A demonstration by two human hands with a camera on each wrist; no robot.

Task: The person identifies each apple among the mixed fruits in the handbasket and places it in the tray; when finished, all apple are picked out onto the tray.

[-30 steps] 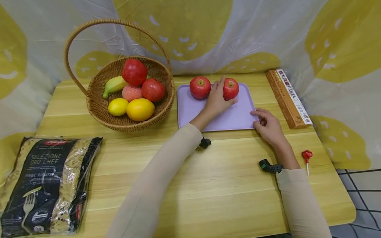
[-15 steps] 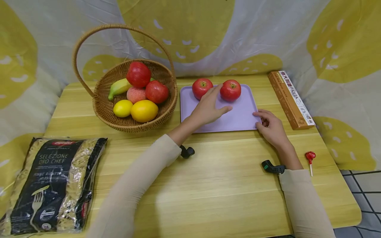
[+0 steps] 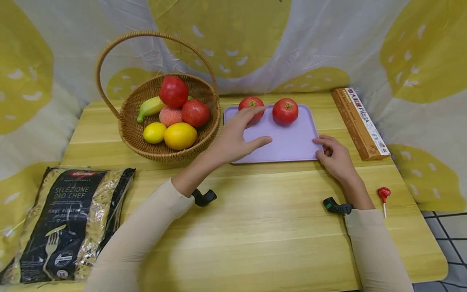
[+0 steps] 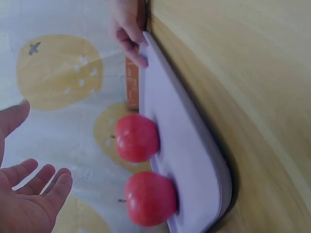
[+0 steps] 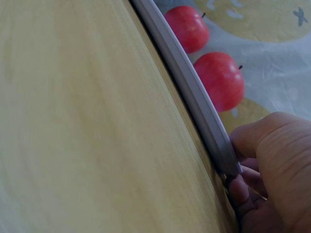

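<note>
Seemingly loading apples (image 3: 285, 111), I hold my left hand (image 3: 229, 141) spread and empty mid-frame, right hand (image 3: 336, 159) pinching the tray (image 3: 288, 144); next move likely calls for the upper-left basket (image 3: 171, 156).

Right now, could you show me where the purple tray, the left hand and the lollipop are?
Purple tray (image 3: 288, 142), head view: on its bare flat surface.
Left hand (image 3: 234, 138), head view: on the middle of the hand.
Lollipop (image 3: 384, 194), head view: on its red top, not the white stick.
</note>
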